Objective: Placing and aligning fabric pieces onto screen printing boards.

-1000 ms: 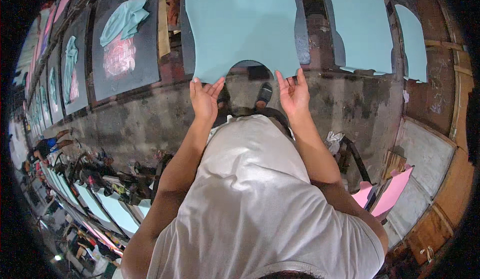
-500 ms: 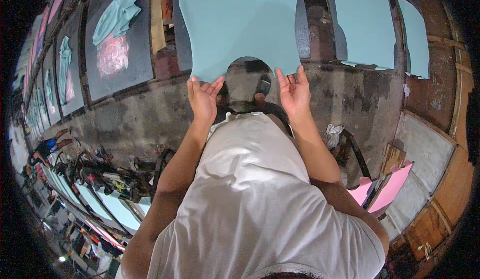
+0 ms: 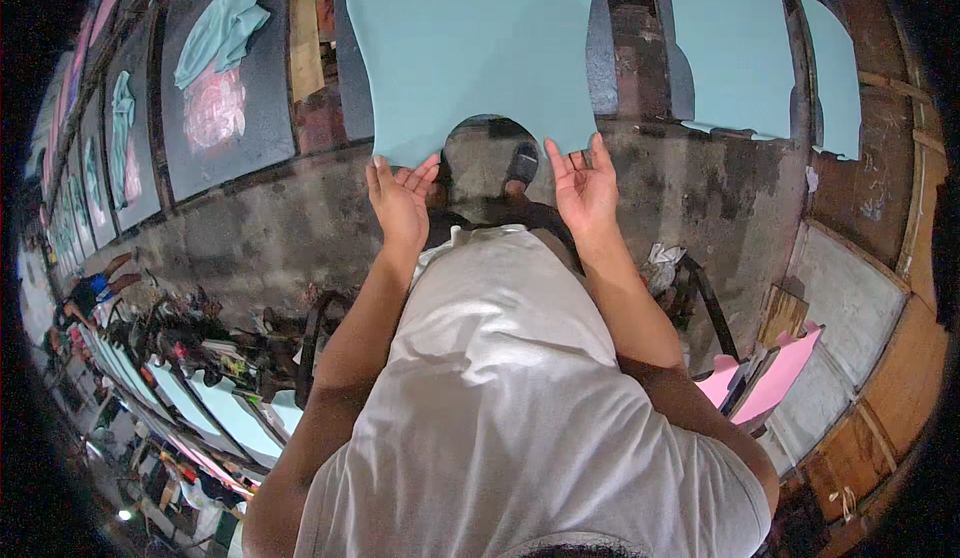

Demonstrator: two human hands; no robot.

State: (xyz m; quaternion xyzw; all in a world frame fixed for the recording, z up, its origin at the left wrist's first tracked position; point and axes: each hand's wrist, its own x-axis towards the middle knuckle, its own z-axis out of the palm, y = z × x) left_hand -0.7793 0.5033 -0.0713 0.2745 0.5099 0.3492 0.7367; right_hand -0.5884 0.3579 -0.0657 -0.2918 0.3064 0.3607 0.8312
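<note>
Though it's faintly shaded, teal fabric, round-notched

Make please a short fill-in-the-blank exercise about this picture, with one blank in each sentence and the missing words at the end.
1. Of its near and far edges, the pale blue-green cloth is touched by the left hand and the right hand at the ____ one.
2. In the picture, a dark sandal shows ____ the two hands.
3. The colour of the person's shirt is ____.
4. At lower right, the upright panel is coloured ____.

Missing words: near; between; white; pink.
</note>
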